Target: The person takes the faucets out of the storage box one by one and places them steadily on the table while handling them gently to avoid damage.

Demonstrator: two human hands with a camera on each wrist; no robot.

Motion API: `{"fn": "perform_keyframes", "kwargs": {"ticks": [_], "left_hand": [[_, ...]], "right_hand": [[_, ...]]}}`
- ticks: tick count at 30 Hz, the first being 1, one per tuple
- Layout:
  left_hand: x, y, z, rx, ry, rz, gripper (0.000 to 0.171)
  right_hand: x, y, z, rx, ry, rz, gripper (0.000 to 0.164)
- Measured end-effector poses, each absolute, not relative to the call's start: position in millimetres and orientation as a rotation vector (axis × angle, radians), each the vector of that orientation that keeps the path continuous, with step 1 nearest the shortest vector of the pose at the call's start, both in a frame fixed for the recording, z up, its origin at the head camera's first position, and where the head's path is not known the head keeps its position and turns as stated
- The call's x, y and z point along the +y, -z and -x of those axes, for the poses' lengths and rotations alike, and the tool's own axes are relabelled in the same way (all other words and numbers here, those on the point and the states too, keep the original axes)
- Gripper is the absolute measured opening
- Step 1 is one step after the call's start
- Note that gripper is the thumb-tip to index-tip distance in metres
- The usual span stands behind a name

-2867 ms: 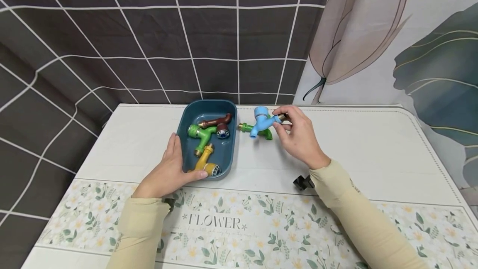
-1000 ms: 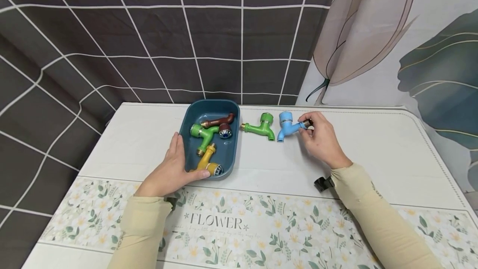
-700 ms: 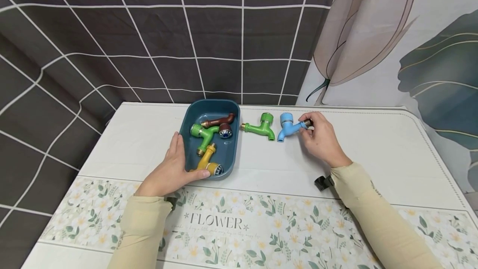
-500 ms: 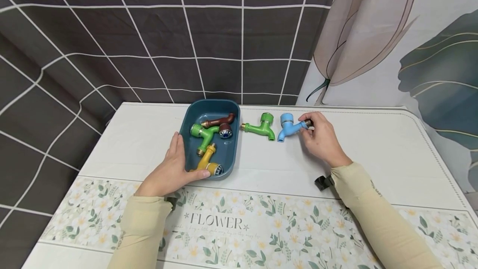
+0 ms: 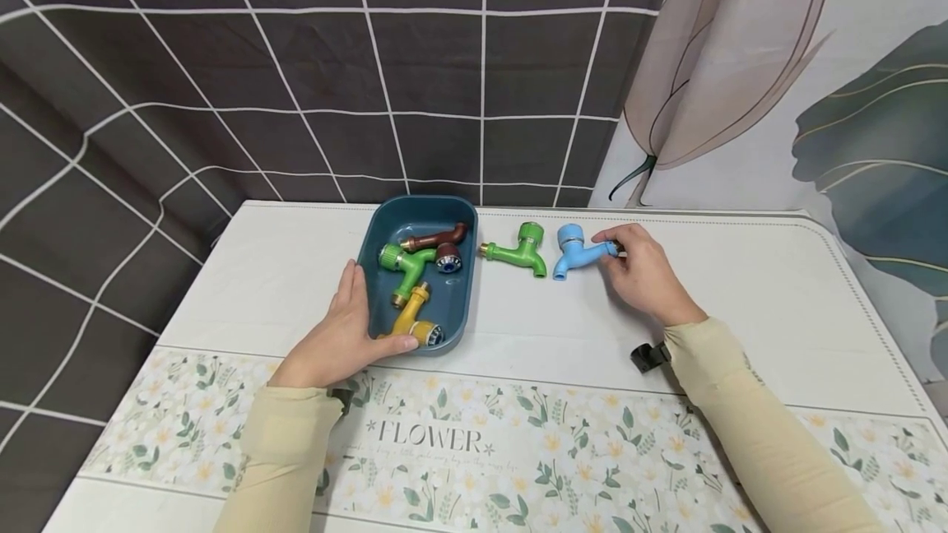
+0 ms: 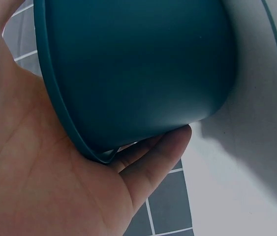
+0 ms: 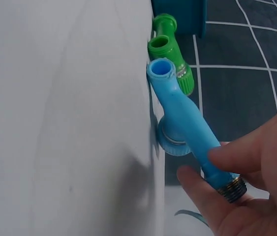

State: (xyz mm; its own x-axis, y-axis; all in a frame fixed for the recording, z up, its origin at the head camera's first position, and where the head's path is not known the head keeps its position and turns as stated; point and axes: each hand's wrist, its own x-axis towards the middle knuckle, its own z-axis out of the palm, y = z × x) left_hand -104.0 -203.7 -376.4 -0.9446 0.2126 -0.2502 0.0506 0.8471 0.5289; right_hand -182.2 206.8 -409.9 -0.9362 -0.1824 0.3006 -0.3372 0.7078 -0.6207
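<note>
Your left hand (image 5: 333, 331) spread wide against the teal tub (image 5: 453, 303), your right hand (image 5: 646, 274) at the threaded end of the blue tap (image 5: 573, 253), firm grip or loose touch impossible to tell, "FLOWER" lettering (image 5: 429, 437) on the table (image 5: 541, 327), blue tap now just right of the green tap (image 5: 522, 253) it earlier overlapped.

A white, flower-printed table (image 5: 778, 327) spans the lower frame. Near centre stands a teal bin (image 5: 448, 311); right of centre lie a green tap (image 5: 518, 254) and a blue tap (image 5: 576, 253).

Blue tap (image 5: 580, 255), green taps (image 5: 522, 254), yellow tap (image 5: 407, 318), teal basin (image 5: 449, 300), floral-banded white tablecloth (image 5: 551, 444)
</note>
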Motion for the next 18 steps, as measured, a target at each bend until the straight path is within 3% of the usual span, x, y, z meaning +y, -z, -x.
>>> {"fn": "perform_keyframes", "kwargs": {"ticks": [18], "left_hand": [[-203.4, 375.2, 103.9, 2.724, -0.766, -0.192, 0.136]], "right_hand": [[215.8, 405.2, 180.1, -2.838, -0.891, -0.473, 0.02]]}}
